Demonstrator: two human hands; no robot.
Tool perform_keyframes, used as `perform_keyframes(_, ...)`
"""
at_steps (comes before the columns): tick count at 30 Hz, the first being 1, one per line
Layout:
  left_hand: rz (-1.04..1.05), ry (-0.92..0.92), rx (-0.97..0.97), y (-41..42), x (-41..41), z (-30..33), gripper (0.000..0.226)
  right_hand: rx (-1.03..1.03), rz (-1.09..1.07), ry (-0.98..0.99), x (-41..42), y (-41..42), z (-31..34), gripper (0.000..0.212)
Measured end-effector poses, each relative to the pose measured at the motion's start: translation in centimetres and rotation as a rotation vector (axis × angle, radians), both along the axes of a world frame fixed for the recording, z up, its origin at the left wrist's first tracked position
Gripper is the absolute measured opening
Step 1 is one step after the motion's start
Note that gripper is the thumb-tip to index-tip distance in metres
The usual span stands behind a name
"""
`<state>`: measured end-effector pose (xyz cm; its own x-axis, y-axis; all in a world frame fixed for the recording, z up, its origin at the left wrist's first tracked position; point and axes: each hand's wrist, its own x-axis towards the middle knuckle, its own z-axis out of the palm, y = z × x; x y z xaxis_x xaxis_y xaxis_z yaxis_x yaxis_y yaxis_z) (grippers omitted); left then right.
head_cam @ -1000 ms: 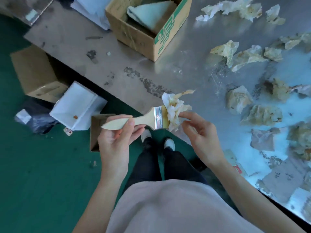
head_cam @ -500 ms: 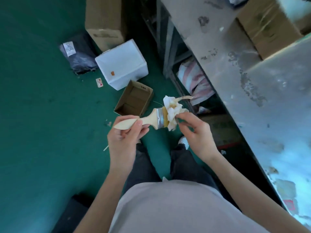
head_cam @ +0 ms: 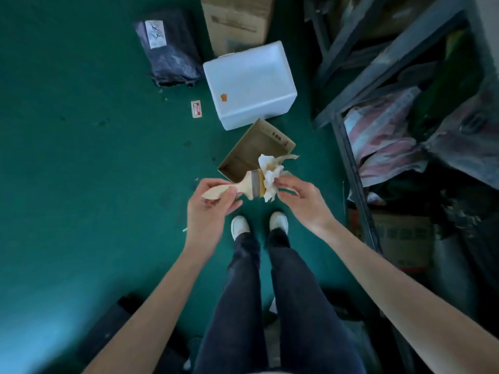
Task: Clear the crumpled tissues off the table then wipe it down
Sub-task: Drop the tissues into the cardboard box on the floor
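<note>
Head view, looking straight down over a green floor point(head_cam: 81, 157). The left hand point(head_cam: 209, 203) grips the pale wooden handle of a flat paintbrush point(head_cam: 240, 184), fingers and thumb curled round it. A crumpled tissue point(head_cam: 270, 176), white with yellowish stains, is bunched over the brush's bristle end. The right hand point(head_cam: 295, 197) pinches this tissue between thumb and fingertips at its right side. Brush and tissue are held in the air, above the near corner of a small open cardboard box point(head_cam: 256, 149).

Containers. The small cardboard box stands on the floor with its opening upward; the visible interior shows bare brown card and no contents, though its near corner is hidden behind the brush and tissue. Just beyond it, touching or nearly so, lies a white foam box point(head_cam: 251, 85) with a small orange mark on its upper face; whether it is open cannot be told from this angle. Behind the foam box stands a larger closed cardboard carton point(head_cam: 237, 22). To the left of that carton lies a dark plastic parcel point(head_cam: 168, 49) bearing a white label. A small red-and-white card point(head_cam: 196, 109) lies on the floor left of the foam box.

At right, a grey metal frame point(head_cam: 351, 157) encloses striped pink-and-white bags point(head_cam: 383, 136) and dim, indistinct clutter. The person's dark trousers and white shoes point(head_cam: 259, 225) occupy the centre.
</note>
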<state>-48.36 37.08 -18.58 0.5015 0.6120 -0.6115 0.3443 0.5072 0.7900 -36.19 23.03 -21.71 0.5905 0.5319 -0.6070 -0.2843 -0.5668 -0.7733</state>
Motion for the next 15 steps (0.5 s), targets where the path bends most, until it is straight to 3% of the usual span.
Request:
perform_keyframes(5, 0.053, 0.074, 0.015, 1.7, 2.1, -11.8, 0.013, -0.053, 0.103, 0.071, 2.4, 2.9, -12.1, 0.032)
perform_keyframes(15, 0.086, 0.193, 0.033, 4.2, 7.1, -42.3, 0.012, -0.130, 0.179, 0.109, 6.8, 6.9, -42.2, 0.037)
